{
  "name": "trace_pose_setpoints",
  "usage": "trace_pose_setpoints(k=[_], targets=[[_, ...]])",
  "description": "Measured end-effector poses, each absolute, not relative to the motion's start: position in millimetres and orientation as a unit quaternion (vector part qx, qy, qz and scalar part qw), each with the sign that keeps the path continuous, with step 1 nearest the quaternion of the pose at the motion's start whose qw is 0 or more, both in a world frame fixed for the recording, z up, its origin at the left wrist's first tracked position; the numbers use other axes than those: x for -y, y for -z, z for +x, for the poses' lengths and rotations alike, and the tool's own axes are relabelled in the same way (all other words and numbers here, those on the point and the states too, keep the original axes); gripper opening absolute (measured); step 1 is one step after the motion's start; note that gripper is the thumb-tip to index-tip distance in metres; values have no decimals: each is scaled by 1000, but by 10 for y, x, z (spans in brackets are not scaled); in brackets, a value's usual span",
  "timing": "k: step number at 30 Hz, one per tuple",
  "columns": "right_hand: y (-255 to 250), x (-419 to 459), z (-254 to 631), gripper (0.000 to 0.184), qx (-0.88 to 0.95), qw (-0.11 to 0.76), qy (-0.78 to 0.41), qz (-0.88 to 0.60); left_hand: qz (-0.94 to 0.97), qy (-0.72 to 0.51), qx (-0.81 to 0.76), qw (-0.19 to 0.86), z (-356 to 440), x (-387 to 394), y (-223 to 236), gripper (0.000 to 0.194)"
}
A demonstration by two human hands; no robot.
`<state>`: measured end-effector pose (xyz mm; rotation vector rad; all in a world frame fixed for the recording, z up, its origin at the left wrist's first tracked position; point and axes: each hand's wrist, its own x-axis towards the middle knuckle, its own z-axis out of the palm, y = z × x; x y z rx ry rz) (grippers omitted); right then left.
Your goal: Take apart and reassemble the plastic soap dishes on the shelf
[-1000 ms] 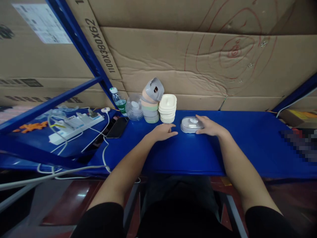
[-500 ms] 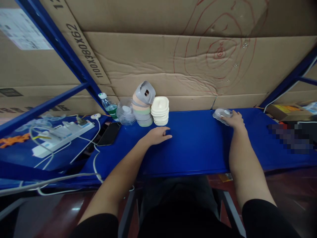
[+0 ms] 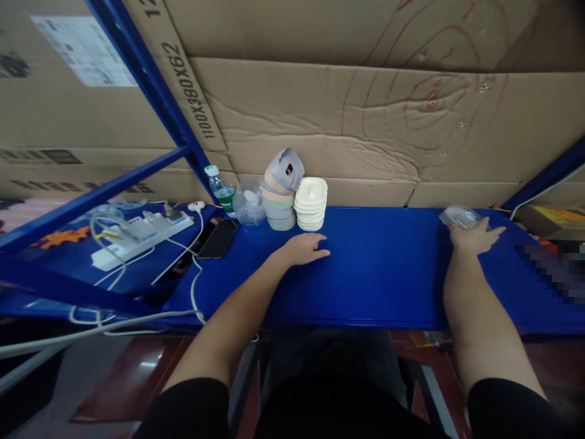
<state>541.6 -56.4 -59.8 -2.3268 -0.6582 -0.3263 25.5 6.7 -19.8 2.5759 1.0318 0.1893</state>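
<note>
My left hand rests on the blue tabletop with thumb and forefinger apart, holding nothing. It lies just in front of a stack of cream lidded containers. Beside that stack stands a pile of grey, peach and green bowl-like pieces, a tilted grey piece with a dark slot on top. Farther right, my right hand has its fingers spread at the near edge of a clear plastic lid, which lies at the back of the table. The thumb side touches or nearly touches the lid; I cannot tell which.
Clear round plastic pieces and a water bottle stand left of the stacks. A phone, a power strip and loose cables lie at the left. Blue frame posts and a cardboard wall bound the table.
The view has turned left. My right hand and the clear lid have moved right along the table, and the right fingers have spread. My left hand stays in front of the stacks.
</note>
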Motion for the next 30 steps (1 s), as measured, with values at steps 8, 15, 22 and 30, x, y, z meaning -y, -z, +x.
trace_pose_setpoints(k=[8,15,22,30], targets=[[554,427,5196,73,268,393,154,-866,901,-247,-333,125,209,-87,142,33],[395,281,4850,67,366,370,147,-841,687,-523,-497,-91,-262,-291,-126,27],[291,251,4658,61,451,361,108,-809,562,-516,-637,-109,-641,-494,-99,33],[326,221,4676,59,472,364,108,-796,575,-504,-638,-91,-640,-539,-34,41]])
